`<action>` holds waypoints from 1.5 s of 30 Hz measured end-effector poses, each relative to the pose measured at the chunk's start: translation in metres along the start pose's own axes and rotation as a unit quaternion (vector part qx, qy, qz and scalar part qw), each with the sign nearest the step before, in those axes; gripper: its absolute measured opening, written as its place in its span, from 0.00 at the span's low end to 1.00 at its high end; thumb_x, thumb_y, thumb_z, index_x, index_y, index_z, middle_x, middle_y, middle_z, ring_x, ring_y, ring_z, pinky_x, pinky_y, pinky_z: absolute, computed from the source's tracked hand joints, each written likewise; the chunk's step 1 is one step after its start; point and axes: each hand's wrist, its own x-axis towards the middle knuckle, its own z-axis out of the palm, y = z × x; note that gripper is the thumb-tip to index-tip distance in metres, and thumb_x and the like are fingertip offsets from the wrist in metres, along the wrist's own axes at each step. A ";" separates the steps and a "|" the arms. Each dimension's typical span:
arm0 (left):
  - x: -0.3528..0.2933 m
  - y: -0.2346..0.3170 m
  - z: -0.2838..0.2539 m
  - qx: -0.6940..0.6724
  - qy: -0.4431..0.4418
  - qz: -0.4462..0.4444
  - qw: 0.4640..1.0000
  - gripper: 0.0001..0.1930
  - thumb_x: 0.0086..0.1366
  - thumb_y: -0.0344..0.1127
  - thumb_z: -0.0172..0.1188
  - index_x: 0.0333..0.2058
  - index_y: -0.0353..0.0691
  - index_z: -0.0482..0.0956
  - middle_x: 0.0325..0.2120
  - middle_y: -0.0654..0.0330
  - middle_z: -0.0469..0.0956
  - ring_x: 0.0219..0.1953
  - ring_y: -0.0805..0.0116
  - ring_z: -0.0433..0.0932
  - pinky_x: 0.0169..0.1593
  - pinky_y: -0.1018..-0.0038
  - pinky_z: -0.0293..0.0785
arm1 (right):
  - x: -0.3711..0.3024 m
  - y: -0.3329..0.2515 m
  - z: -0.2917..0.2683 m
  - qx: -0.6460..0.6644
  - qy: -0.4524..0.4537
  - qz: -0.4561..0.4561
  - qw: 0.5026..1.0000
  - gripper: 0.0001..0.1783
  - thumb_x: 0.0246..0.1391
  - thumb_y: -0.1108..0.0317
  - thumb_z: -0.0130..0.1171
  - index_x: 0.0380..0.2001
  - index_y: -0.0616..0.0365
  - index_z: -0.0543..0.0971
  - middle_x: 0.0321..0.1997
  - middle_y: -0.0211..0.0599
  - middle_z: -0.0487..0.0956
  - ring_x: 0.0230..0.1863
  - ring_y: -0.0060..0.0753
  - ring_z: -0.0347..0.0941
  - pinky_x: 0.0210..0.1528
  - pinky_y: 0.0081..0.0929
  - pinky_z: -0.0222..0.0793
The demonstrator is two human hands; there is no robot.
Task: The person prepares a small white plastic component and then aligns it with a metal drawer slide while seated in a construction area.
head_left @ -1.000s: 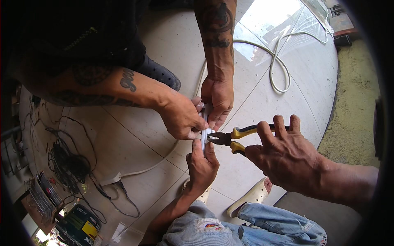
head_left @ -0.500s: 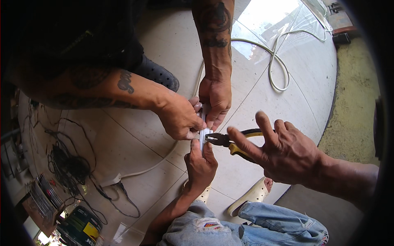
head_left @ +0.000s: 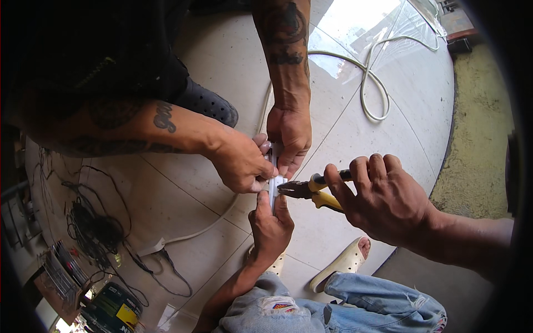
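My left hand (head_left: pixel 271 230) pinches the near end of a narrow white plastic strip (head_left: pixel 279 182) between thumb and fingers. Closed around the handles of yellow-and-black pliers (head_left: pixel 322 198), my right hand (head_left: pixel 388 202) comes in from the right. The jaw tips of the pliers touch or lie right against the strip's right side, just above my left fingertips. Across from me, a co-worker's one hand (head_left: pixel 241 165) and other hand (head_left: pixel 290 133) grip the far part of the same strip. Those fingers hide much of it.
A white cable (head_left: pixel 363 91) loops over the tiled floor at the upper right, near a clear plastic sheet (head_left: pixel 408 53). Tangled black cords (head_left: pixel 94 222) lie at left, above a dark green and yellow power tool or case (head_left: pixel 114 311). A co-worker's dark clog (head_left: pixel 211 102) stands behind the hands.
My right hand has closed its fingers further around the pliers, and the handles have drawn closer together. The pliers' jaws stay at the strip. The other hands hold nearly still.
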 end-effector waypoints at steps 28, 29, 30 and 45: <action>-0.003 -0.001 0.002 -0.027 -0.019 -0.032 0.999 0.14 0.68 0.38 0.52 0.38 0.28 0.70 0.17 0.43 0.72 0.22 0.39 0.76 0.24 0.57 0.69 | 0.001 -0.011 0.001 -0.090 0.059 0.013 0.994 0.25 0.55 0.60 0.56 0.52 0.61 0.67 0.29 0.41 0.70 0.27 0.33 0.68 0.30 0.32 0.60; -0.003 -0.002 0.003 -0.027 -0.019 -0.032 0.999 0.14 0.68 0.38 0.52 0.38 0.28 0.70 0.17 0.43 0.72 0.22 0.39 0.76 0.24 0.57 0.69 | 0.002 -0.010 0.001 -0.077 0.077 0.005 0.994 0.18 0.57 0.62 0.53 0.46 0.64 0.68 0.29 0.43 0.71 0.26 0.34 0.69 0.29 0.35 0.60; -0.003 -0.004 0.003 -0.027 -0.013 -0.019 0.999 0.14 0.68 0.37 0.52 0.39 0.28 0.70 0.18 0.43 0.73 0.22 0.39 0.76 0.24 0.57 0.69 | 0.004 -0.009 0.002 -0.064 0.097 -0.003 0.993 0.14 0.58 0.64 0.50 0.39 0.66 0.69 0.28 0.45 0.73 0.25 0.36 0.71 0.29 0.37 0.61; 0.000 -0.002 0.002 -0.021 -0.021 -0.032 0.999 0.15 0.67 0.37 0.52 0.43 0.27 0.71 0.25 0.39 0.75 0.29 0.36 0.77 0.31 0.55 0.71 | 0.003 -0.015 0.007 -0.079 0.073 0.023 0.994 0.25 0.56 0.59 0.55 0.54 0.59 0.67 0.29 0.40 0.70 0.28 0.33 0.66 0.32 0.33 0.59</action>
